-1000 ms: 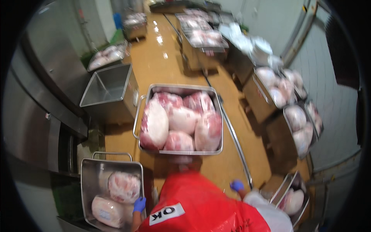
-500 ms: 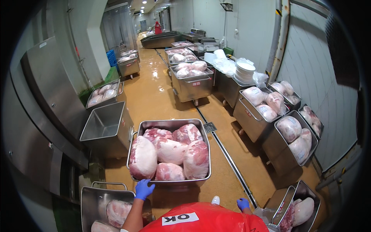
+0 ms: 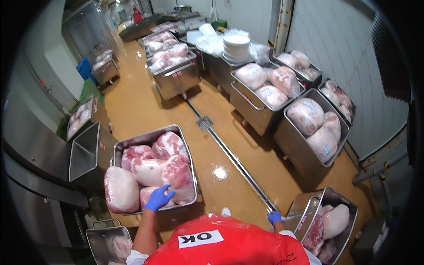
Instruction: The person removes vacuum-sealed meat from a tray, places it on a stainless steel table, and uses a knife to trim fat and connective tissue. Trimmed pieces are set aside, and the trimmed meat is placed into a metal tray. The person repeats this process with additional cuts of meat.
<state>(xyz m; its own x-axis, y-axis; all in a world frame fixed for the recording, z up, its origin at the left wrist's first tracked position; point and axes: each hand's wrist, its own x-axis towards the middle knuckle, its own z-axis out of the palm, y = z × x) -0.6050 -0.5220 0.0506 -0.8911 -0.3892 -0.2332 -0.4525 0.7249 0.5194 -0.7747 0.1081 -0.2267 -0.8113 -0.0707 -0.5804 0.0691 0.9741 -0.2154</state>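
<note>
Just ahead on my left stands a steel meat cart loaded with several large raw cuts of meat. My left hand, in a blue glove, lies with fingers spread over a pale pink cut at the cart's near side. A big pale cut of meat fills the near left corner and covers the rim there. My right hand, also gloved in blue, is low on my right with its fingers curled, beside a second meat cart. What it holds, if anything, is too small to make out.
An unfilled steel cart stands at left. Carts of wrapped meat line the right wall. White tubs are stacked beyond them. A floor drain channel runs across the wet floor. Far back is a person in red.
My left hand has gone from the cart's near rim onto the meat. The view has turned right, shifting the loaded cart leftward; the large left cut now lies over the rim.
</note>
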